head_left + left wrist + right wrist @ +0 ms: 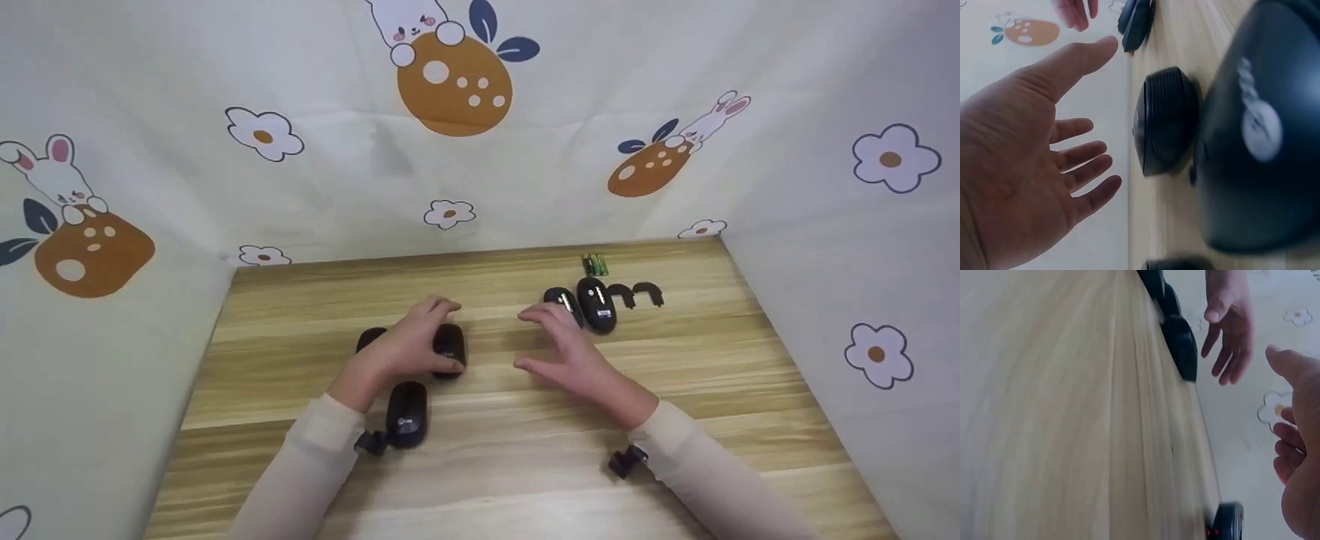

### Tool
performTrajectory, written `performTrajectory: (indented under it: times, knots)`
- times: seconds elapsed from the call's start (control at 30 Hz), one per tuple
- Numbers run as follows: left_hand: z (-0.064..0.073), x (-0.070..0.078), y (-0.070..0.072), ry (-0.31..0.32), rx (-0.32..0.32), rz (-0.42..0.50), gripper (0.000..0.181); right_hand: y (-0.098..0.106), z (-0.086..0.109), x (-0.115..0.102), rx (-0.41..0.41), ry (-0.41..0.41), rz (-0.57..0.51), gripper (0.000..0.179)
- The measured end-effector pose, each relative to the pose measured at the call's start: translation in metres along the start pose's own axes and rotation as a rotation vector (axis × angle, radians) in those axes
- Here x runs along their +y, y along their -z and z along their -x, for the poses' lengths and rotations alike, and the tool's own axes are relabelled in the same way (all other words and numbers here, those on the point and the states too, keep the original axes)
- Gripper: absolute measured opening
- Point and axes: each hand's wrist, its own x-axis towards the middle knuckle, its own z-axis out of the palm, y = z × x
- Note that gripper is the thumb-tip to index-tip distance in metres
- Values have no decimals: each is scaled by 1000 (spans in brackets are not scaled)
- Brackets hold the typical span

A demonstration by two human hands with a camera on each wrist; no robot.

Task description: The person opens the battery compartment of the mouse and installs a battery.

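My left hand (405, 343), fingers spread and holding nothing, is over a black computer mouse (453, 345) at the left of the table. A second mouse (370, 337) is partly hidden behind that hand, and a third mouse (407, 416) lies nearer, beside the left wrist. In the left wrist view the palm of the left hand (1027, 157) is bare. My right hand (577, 360) is held with thumb and fingers apart, also with nothing in it. Just beyond it two mice lie underside up: one fully visible (597, 306), the other (559, 296) partly covered by the fingers.
Two dark curved covers (649, 291) lie right of the upturned mice. Several green batteries (595, 264) sit together behind them. Patterned cloth walls (337, 187) enclose the wood-grain table (495, 435) at the back and sides. Small black wrist cameras (624, 461) are on both sleeves.
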Motion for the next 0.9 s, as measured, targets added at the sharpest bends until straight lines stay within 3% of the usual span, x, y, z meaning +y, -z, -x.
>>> performTrajectory:
  times: [0.2,0.4,0.67,0.9]
  knots:
    - [9,-14,3,21,9,-32,114,-28,-15,-13,-116,-119,-10,93]
    - [12,-19,1,19,-18,-93,118,-55,-31,-15,-225,-195,-13,110]
    - [11,-23,-5,41,-20,-134,119,-78,-53,-17,-281,-144,39,117]
    - [9,-26,-13,-10,-1,-172,97,-89,-64,-15,-286,-57,96,103]
